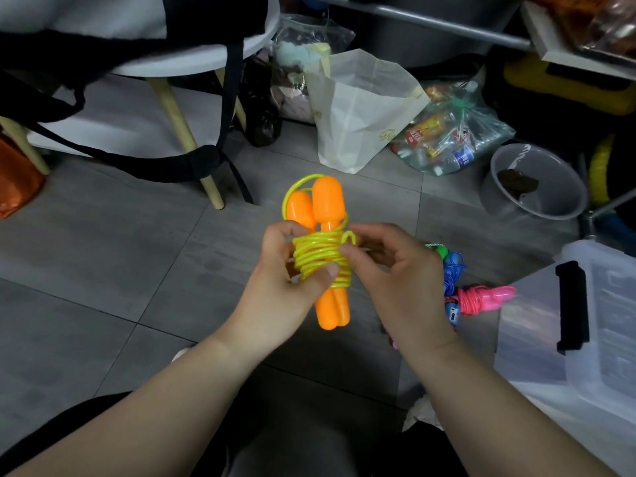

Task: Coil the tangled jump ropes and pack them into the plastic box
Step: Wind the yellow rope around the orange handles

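While we look down over grey floor tiles (103,256), our left hand (285,284) grips the two orange handles (328,215) side by side, thumb pressed on the yellow rope (318,254) wound around them. Our right hand (395,280) pinches a small loop of that rope at the bundle's right edge. Coiled blue and pink ropes (471,294) lie on the floor just beside the plastic box (592,339) at right. Open tile lies left of the hands.

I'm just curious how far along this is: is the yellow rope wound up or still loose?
Mostly wound: the yellow rope circles both orange handles in tight turns. A small loop by the right hand is still free.
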Available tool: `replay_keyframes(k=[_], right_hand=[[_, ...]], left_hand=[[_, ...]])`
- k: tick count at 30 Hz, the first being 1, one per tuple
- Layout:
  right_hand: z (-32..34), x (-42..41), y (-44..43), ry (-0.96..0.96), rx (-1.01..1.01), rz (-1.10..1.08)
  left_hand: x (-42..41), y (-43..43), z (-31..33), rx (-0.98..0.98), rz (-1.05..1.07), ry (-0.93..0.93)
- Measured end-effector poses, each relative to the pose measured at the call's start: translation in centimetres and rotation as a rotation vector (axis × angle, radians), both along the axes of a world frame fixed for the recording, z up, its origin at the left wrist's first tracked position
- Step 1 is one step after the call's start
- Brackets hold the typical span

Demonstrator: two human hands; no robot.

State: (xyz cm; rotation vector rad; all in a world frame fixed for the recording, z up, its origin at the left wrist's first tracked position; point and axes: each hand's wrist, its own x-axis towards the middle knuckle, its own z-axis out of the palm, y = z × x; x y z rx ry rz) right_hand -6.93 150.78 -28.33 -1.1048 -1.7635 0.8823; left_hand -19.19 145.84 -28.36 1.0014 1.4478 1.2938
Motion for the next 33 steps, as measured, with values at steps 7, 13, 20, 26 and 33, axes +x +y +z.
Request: replay_keyframes(k=[7, 13, 20, 26, 33], right_hand=[[-0.3, 0.0, 0.2, -0.11, 0.191, -0.017], [-0.7, -0.1, 0.0, -0.21, 0.328, 0.044], [-0.9, 0.1, 0.5, -0.143, 0.272, 0.109], [-1.3, 0.3, 0.3, 0.001, 0.051, 0.112], [-1.1, 0.2, -0.1, 0.062, -0.125, 0.137]], left_hand=[[0.3, 0.4, 0.2, -0.058, 0.09, 0.022], [-0.2, 0.7, 0.8, -0.124, 0.164, -0.026], [-0.2, 0.5, 1.3, -0.201, 0.072, -0.081], [-0.1, 0.4, 1.6, -0.243, 0.026, -0.147], [-1.7, 0.4, 1.2, -0.445, -0.144, -0.175]])
